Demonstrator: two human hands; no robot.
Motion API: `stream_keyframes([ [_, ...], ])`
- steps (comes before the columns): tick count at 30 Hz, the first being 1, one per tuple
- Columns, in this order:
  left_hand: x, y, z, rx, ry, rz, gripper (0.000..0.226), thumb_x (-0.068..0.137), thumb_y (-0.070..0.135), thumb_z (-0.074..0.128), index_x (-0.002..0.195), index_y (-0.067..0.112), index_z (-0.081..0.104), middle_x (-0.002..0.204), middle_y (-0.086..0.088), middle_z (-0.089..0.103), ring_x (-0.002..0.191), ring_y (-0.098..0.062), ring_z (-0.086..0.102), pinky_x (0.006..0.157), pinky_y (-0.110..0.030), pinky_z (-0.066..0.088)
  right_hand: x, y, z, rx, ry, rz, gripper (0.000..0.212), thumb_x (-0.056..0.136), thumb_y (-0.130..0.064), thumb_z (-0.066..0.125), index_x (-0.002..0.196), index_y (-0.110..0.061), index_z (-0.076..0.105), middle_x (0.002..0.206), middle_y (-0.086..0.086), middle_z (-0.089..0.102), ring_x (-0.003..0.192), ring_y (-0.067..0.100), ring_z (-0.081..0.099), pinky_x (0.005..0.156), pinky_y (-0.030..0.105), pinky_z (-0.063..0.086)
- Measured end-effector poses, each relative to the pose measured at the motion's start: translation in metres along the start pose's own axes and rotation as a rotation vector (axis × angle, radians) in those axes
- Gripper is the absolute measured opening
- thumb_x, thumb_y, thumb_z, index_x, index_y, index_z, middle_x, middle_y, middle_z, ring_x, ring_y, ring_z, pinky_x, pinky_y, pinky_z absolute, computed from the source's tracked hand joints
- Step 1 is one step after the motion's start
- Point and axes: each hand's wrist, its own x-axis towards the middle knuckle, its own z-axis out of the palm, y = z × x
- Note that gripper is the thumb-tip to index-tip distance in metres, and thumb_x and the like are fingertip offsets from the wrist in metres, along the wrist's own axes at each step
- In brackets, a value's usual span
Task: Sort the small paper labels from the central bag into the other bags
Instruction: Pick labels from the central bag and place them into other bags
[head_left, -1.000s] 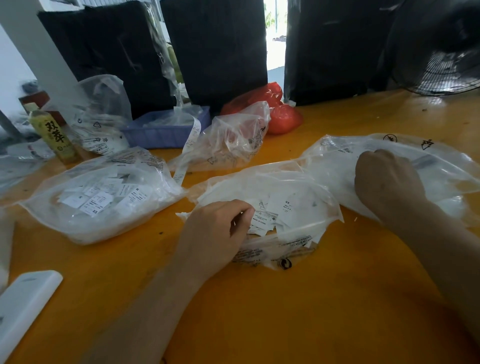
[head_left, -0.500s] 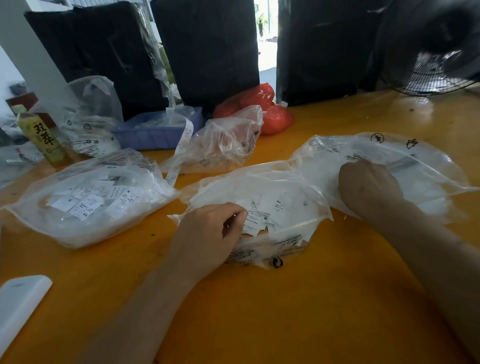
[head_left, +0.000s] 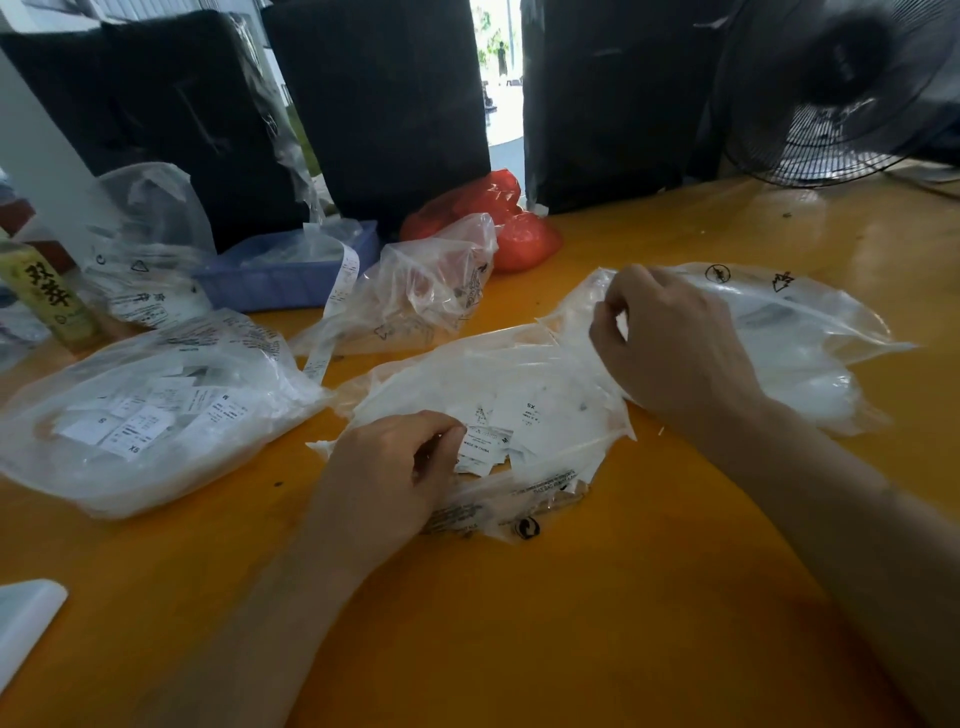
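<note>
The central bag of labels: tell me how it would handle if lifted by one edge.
The central bag is thin, crinkled clear plastic, so it would probably sag rather than hold shape. Its mouth looks open where the left hand pinches labels, so loose labels could spill. It likely weighs little, holding only small paper slips.

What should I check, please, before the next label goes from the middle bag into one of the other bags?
1. Left hand has a label pinched at the central bag: ok.
2. Size on that label readable: cannot tell.
3. Right hand grips the edge of the right bag: ok.
4. Right bag's mouth open enough: cannot tell.
5. Left bag within reach, labels inside: ok.
6. Orange table free of stray labels nearby: ok.
</note>
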Motion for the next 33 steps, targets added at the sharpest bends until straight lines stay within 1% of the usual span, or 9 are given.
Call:
stream_keyframes([
  [4, 0.001, 0.003, -0.001, -0.061, 0.02, -0.111, 0.027, 0.106, 0.039, 0.056, 0.119, 0.024, 0.075, 0.096, 0.021, 0.07, 0.075, 0.007, 0.061, 0.071, -0.002, 0.044, -0.014, -0.028, 0.002, 0.54, -0.066, -0.004, 0.016, 0.099, -0.026, 0.057, 0.088, -0.015, 0.061, 0.071, -0.008, 0.058, 0.059, 0.006, 0.05, 0.054, 0.019, 0.04],
  [8, 0.0, 0.007, -0.002, -0.484, -0.008, -0.296, 0.051, 0.096, 0.071, 0.051, 0.134, 0.038, 0.061, 0.112, 0.017, 0.074, 0.095, -0.004, 0.073, 0.075, -0.021, 0.06, -0.03, -0.05, 0.007, 0.92, -0.3, 0.111, 0.017, 0.099, -0.026, 0.059, 0.087, -0.016, 0.065, 0.066, -0.008, 0.06, 0.053, 0.014, 0.05, 0.051, 0.033, 0.043],
  [11, 0.001, 0.012, -0.004, -0.808, -0.038, -0.368, 0.067, 0.09, 0.08, 0.053, 0.141, 0.036, 0.055, 0.123, 0.017, 0.074, 0.102, -0.013, 0.075, 0.082, -0.028, 0.063, -0.033, -0.058, 0.012, 0.949, -0.384, 0.105, 0.02, 0.102, -0.024, 0.058, 0.084, -0.017, 0.064, 0.065, -0.005, 0.061, 0.053, 0.012, 0.051, 0.052, 0.03, 0.043],
  [17, 0.0, 0.012, 0.0, -0.913, 0.075, -0.507, 0.024, 0.076, 0.045, 0.079, 0.098, 0.034, 0.078, 0.095, 0.002, 0.08, 0.088, -0.014, 0.078, 0.076, -0.025, 0.063, -0.036, -0.06, 0.016, 0.928, -0.477, 0.18, 0.023, 0.105, -0.031, 0.051, 0.089, -0.019, 0.061, 0.071, -0.004, 0.067, 0.055, 0.01, 0.055, 0.055, 0.026, 0.044],
  [21, 0.0, 0.011, 0.001, -0.927, 0.082, -0.515, 0.012, 0.082, 0.034, 0.083, 0.093, 0.036, 0.078, 0.089, 0.004, 0.078, 0.083, -0.013, 0.075, 0.069, -0.021, 0.059, -0.034, -0.056, 0.016, 0.839, -0.56, 0.152, 0.039, 0.09, -0.063, 0.056, 0.11, -0.03, 0.061, 0.087, -0.007, 0.071, 0.063, 0.007, 0.063, 0.056, 0.021, 0.05],
  [25, 0.0, 0.011, 0.002, -1.012, 0.103, -0.56, 0.019, 0.075, 0.039, 0.085, 0.093, 0.038, 0.079, 0.091, 0.003, 0.078, 0.086, -0.017, 0.075, 0.073, -0.025, 0.06, -0.035, -0.055, 0.021, 0.701, -0.515, 0.115, 0.014, 0.097, -0.042, 0.065, 0.091, -0.03, 0.066, 0.079, -0.014, 0.073, 0.057, -0.001, 0.06, 0.054, 0.017, 0.045],
  [27, 0.0, 0.012, 0.002, -1.025, 0.093, -0.547, 0.024, 0.073, 0.042, 0.087, 0.096, 0.038, 0.079, 0.098, 0.003, 0.079, 0.092, -0.016, 0.076, 0.077, -0.024, 0.06, -0.036, -0.055, 0.021, 0.757, -0.501, 0.164, 0.019, 0.098, -0.042, 0.063, 0.088, -0.027, 0.065, 0.077, -0.013, 0.074, 0.051, 0.003, 0.058, 0.053, 0.023, 0.051],
  [30, 0.003, 0.016, 0.002, -1.113, 0.123, -0.562, 0.009, 0.076, 0.034, 0.083, 0.085, 0.033, 0.079, 0.09, 0.003, 0.077, 0.09, -0.015, 0.074, 0.081, -0.028, 0.06, -0.033, -0.056, 0.018, 0.76, -0.516, 0.208, 0.032, 0.101, -0.052, 0.052, 0.088, -0.027, 0.067, 0.078, -0.009, 0.075, 0.051, 0.014, 0.059, 0.054, 0.034, 0.054],
  [33, 0.006, 0.017, -0.002, -1.356, 0.156, -0.671, 0.014, 0.086, 0.02, 0.074, 0.075, 0.027, 0.075, 0.093, -0.004, 0.077, 0.093, -0.018, 0.075, 0.074, -0.033, 0.063, -0.027, -0.049, 0.02, 0.562, -0.391, 0.217, 0.038, 0.107, -0.048, 0.039, 0.091, -0.028, 0.067, 0.077, -0.01, 0.072, 0.059, 0.002, 0.062, 0.055, 0.029, 0.048],
])
